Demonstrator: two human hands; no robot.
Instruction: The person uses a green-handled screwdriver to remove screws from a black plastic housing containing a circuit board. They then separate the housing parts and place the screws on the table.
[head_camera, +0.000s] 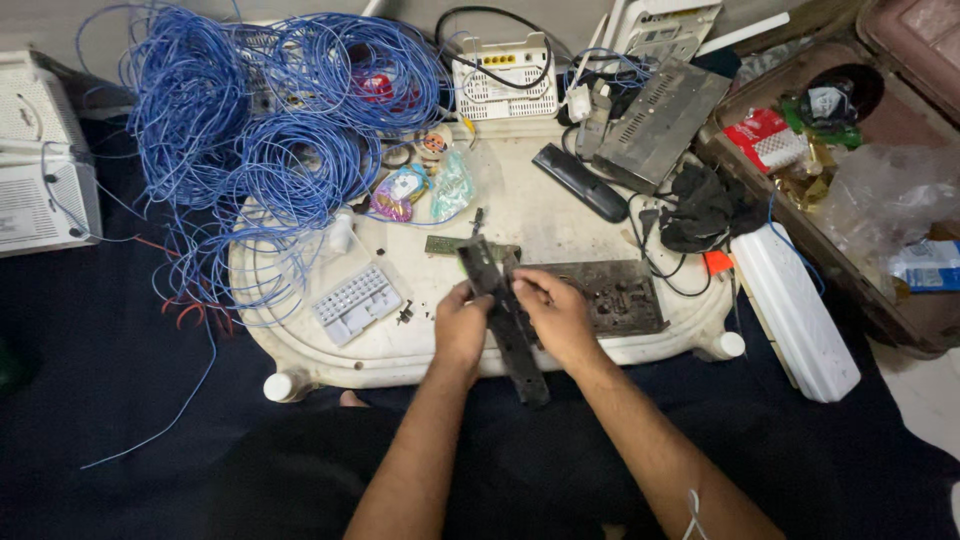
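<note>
A person's left hand (462, 325) and right hand (556, 318) are both closed around a long, dark remote control (505, 318), held slantwise over the near edge of a grimy white plastic tray (530, 205). Its casing appears already off — a flat dark circuit board (615, 296) and a pale grey rubber keypad (357, 301) lie apart on the tray, with the handling seemingly unfinished. Tangled glossy blue wire (270, 130) spills across the tray's far left.
</note>
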